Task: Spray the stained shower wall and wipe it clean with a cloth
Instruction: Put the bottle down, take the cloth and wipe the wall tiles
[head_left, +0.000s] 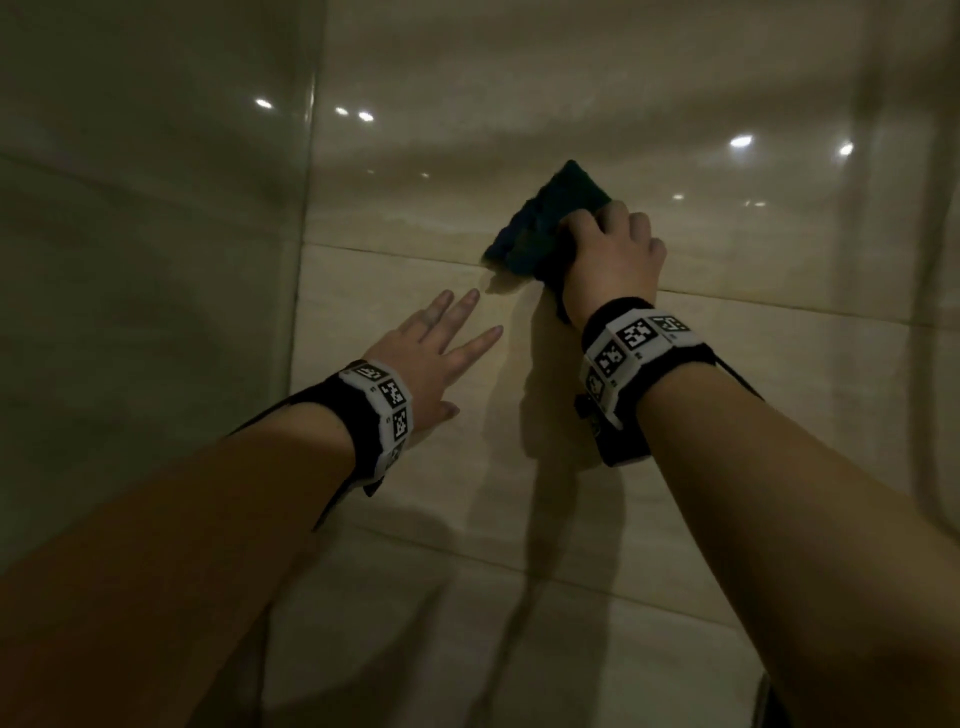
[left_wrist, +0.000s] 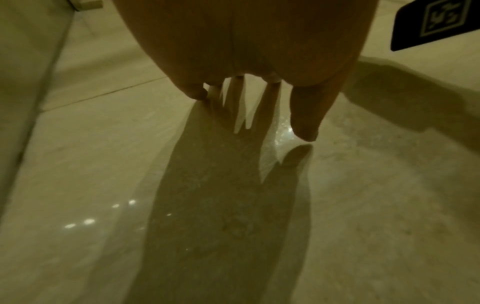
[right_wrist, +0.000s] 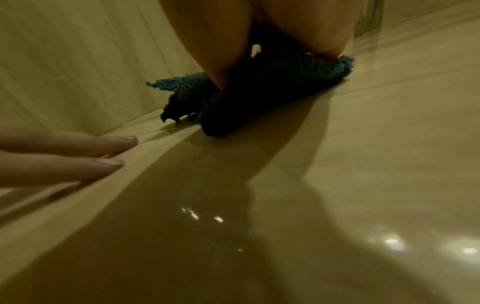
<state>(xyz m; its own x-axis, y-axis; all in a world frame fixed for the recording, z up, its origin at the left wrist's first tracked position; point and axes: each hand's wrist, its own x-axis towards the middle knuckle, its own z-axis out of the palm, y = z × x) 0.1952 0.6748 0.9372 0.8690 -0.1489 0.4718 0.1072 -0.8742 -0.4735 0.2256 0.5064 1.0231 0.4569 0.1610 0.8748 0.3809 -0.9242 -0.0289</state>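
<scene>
A glossy beige tiled shower wall (head_left: 519, 130) fills the head view. My right hand (head_left: 613, 254) grips a bunched dark blue-green cloth (head_left: 545, 213) and presses it against the wall, just above a horizontal grout line. In the right wrist view the cloth (right_wrist: 259, 98) sits crumpled under my palm, flat on the tile (right_wrist: 389, 164). My left hand (head_left: 441, 343) lies flat on the wall with fingers straight and spread, below and left of the cloth. Its fingertips (right_wrist: 111, 162) show at the left of the right wrist view. The left wrist view shows the left hand (left_wrist: 259, 88) over the wall (left_wrist: 103, 164), holding nothing.
A glass panel (head_left: 156, 234) stands at the left, its edge meeting the tiled wall. A hose or pipe (head_left: 935, 260) runs down the far right. Ceiling lights reflect off the wet-looking tiles. No spray bottle is in view.
</scene>
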